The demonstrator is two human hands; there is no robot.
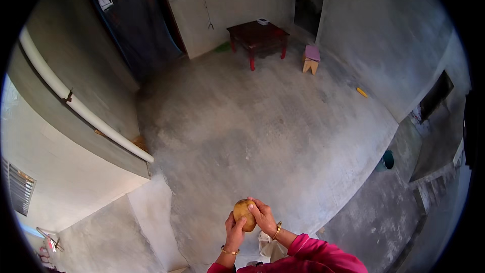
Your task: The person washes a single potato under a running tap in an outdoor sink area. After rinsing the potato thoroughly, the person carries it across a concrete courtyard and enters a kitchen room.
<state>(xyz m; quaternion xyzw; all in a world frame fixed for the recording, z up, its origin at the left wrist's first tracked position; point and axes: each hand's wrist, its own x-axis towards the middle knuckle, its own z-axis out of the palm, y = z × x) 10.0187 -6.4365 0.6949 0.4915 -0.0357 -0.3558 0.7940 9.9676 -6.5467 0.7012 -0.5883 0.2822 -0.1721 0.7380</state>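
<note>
A yellowish-brown potato (244, 211) is held up between my two hands, low in the middle of the view. My left hand (234, 233) grips it from the lower left, thumb pressed on its face. From the right, my right hand (263, 216) wraps round its upper edge with the thumb on top. The fingers behind the potato are hidden. Each wrist wears a gold-coloured bangle, and the sleeves are bright pink. Just below the hands, a whitish thing (264, 243) is partly covered by my right arm; I cannot make out what it is.
A dark red table (257, 34) stands at the far wall, beside a small wooden stool (311, 59) with a purplish top. A yellow object (361, 92) lies on the concrete floor (252, 121). At right is a green bucket (386, 161); a white pipe (101, 130) runs along the left wall.
</note>
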